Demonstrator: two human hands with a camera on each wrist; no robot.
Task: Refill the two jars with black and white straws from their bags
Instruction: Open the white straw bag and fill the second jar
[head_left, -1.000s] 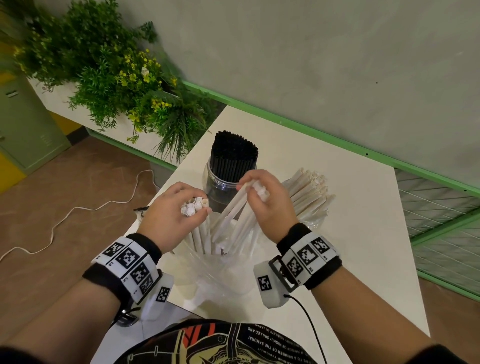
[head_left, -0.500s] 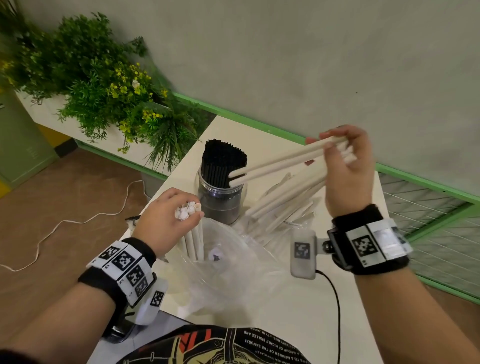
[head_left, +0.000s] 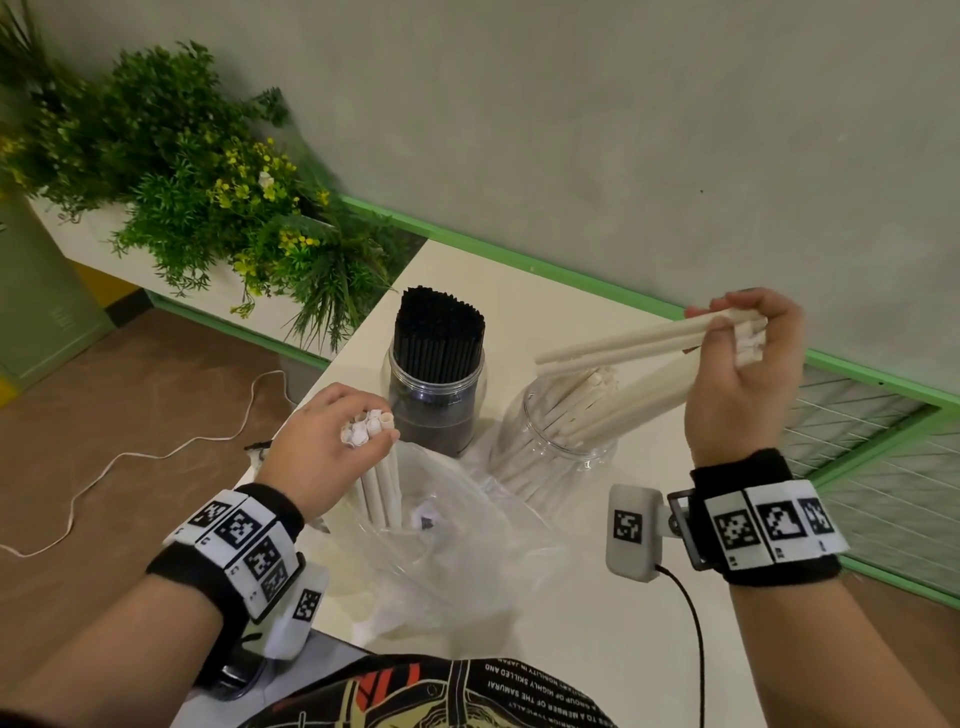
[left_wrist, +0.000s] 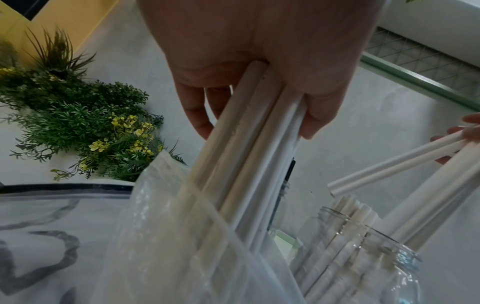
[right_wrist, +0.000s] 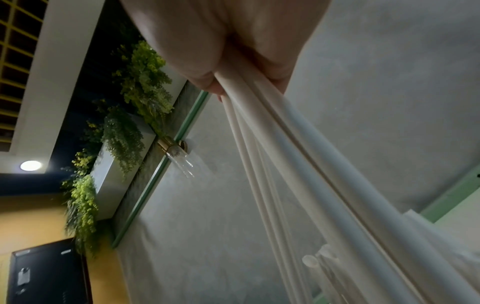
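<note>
A clear jar (head_left: 439, 415) packed with black straws stands at the table's left edge. Right of it a second clear jar (head_left: 558, 441) (left_wrist: 376, 242) holds several white straws. My right hand (head_left: 740, 343) (right_wrist: 246, 67) grips a bunch of white straws (head_left: 623, 348) (right_wrist: 298, 164). Some of the bunch's lower ends are inside that jar; others stick out above its rim. My left hand (head_left: 358, 431) (left_wrist: 259, 92) grips the tops of several white straws (head_left: 382, 488) (left_wrist: 246, 164) standing in a clear plastic bag (head_left: 441, 561) (left_wrist: 155, 246) near the front edge.
Green plants with yellow flowers (head_left: 208, 208) fill a planter left of the white table (head_left: 597, 649). A grey wall with a green strip (head_left: 519, 260) borders the table's far side. A white cord (head_left: 130, 457) lies on the brown floor. A wire grid (head_left: 857, 457) is at the right.
My right hand drew a bunch of white straws out of the bag, swung it up and right, and lowered some ends into the clear jar. The left hand kept its hold.
</note>
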